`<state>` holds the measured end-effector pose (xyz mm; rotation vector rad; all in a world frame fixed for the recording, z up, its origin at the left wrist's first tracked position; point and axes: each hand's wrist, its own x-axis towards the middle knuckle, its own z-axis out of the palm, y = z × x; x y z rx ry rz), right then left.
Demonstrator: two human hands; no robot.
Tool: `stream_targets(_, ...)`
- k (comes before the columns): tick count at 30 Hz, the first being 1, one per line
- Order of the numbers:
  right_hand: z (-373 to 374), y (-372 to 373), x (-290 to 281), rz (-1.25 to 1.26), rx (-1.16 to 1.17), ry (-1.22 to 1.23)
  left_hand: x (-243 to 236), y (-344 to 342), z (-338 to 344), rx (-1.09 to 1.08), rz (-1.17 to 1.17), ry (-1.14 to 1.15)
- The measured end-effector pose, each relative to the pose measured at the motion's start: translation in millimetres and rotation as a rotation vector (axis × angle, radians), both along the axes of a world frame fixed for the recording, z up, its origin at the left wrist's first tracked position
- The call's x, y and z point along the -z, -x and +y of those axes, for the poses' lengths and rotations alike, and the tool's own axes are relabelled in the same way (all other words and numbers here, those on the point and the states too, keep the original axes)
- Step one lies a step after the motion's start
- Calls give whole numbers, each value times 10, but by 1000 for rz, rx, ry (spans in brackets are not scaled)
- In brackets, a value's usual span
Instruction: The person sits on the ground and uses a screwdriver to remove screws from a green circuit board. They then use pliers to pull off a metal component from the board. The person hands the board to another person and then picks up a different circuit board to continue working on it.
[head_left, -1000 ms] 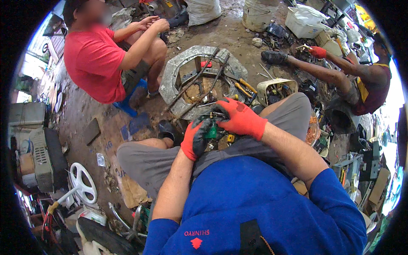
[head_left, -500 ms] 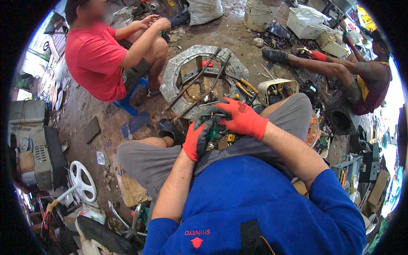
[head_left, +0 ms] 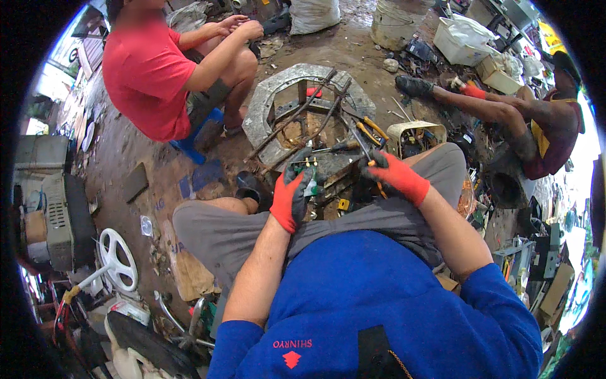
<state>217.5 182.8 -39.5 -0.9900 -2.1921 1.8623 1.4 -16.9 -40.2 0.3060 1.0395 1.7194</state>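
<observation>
My left hand (head_left: 290, 197), in a red glove with dark palm and fingers, is closed on a small green piece (head_left: 310, 187) that looks like a circuit board. Two brass-coloured bits stick up at its top edge. To the right, my gloved right hand (head_left: 400, 178) is wrapped round a screwdriver (head_left: 364, 144) with a thin grey shaft and an orange-and-black handle. The shaft points forward and left, apart from the green piece. Yellow-handled pliers (head_left: 377, 129) lie just ahead of my right hand.
An octagonal stone-like block (head_left: 262, 120) with metal bars (head_left: 297, 120) across it stands ahead. Beside it is a cream bin (head_left: 416, 126) of scrap. A person in red (head_left: 148, 82) sits left on a blue stool (head_left: 189, 148); another person (head_left: 536, 120) sits right. A white steering wheel (head_left: 118, 260) lies left.
My right hand has drawn away to the right from my left hand, and the screwdriver in it now shows. My left hand stays with the green piece, whose brass-coloured bits are uncovered.
</observation>
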Motion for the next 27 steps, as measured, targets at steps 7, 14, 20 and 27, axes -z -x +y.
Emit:
stream_targets(7, -247, 88, -647, -46, -136, -361, -12, 22, -21, -19, 3, 20)
stream_targets(14, -611, 156, -1185, -212, -408, -573, -43, -7, -10, -15, 160, 86)
stream_targets(20, -694, 222, -1063, -194, -413, -690, 158, 34, -40, -9, 250, 143)
stream_targets(27, -689, 243, -1048, -212, -420, -703, 330, 71, -43, -4, 448, 175)
